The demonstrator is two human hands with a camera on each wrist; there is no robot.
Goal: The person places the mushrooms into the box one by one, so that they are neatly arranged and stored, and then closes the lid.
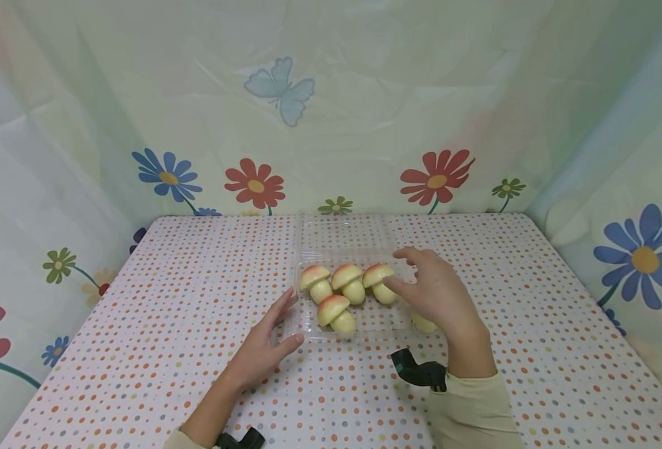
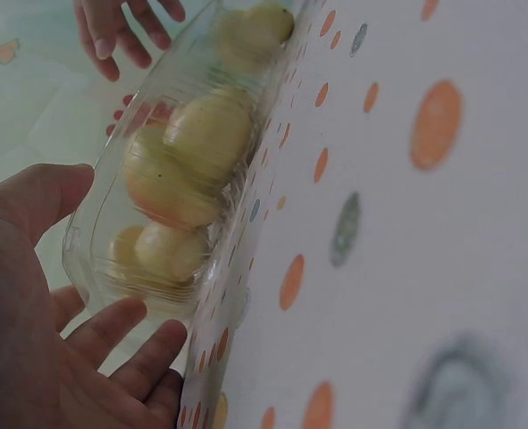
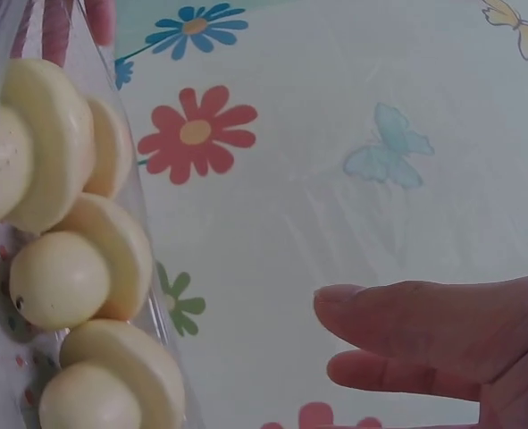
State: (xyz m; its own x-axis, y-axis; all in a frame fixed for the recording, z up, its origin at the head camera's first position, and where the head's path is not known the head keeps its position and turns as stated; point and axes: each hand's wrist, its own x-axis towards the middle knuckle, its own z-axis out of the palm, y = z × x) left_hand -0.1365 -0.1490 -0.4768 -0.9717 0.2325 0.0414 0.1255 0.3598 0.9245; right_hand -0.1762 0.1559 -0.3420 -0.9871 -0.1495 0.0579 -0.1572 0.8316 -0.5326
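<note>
A clear plastic tray [image 1: 381,315] with its lid [image 1: 345,234] folded back lies mid-table. Three pink-capped mushroom pieces [image 1: 349,282] line its back row and a fourth mushroom [image 1: 335,312] lies in front. My left hand [image 1: 279,318] rests straight-fingered against the tray's left front corner; in the left wrist view the left hand [image 2: 112,268] is spread beside the tray wall [image 2: 94,223]. My right hand [image 1: 421,280] hovers over the tray's right side with relaxed fingers, its thumb by the rightmost mushroom [image 1: 379,277]. It holds nothing in the right wrist view [image 3: 424,340]. Another mushroom [image 1: 422,323] peeks from under it.
The table wears a white cloth with coloured dots [image 1: 168,349]. Flower-printed sheets [image 1: 252,184] wall it in at the back and both sides. Black wrist-camera mounts [image 1: 417,371] sit on both forearms.
</note>
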